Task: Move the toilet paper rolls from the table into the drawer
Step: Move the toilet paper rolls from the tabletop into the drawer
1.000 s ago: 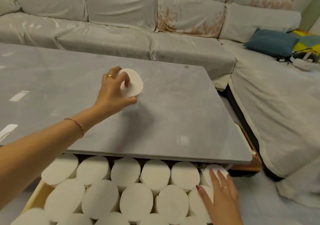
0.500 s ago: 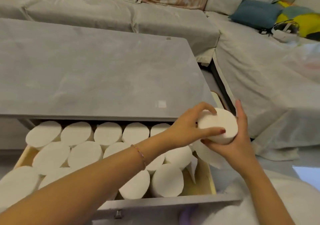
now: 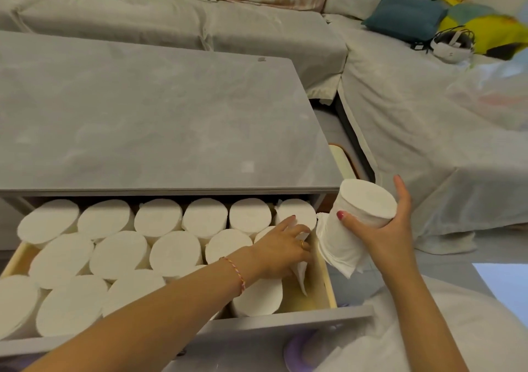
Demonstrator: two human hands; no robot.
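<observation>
Standing upright, the roll [image 3: 367,204] is gripped by the right hand [image 3: 383,228] at three o'clock from the drawer [image 3: 328,280], where rolls are touched by the left hand's [image 3: 281,247] spread fingers.

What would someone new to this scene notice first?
Probably the open drawer under the grey table, packed with upright white toilet paper rolls. Next, the right hand gripping one more roll just past the drawer's right edge, a loose sheet hanging from it, while the left hand reaches among the rolls at the drawer's right end. Behind, a covered sofa holds a blue cushion.
</observation>
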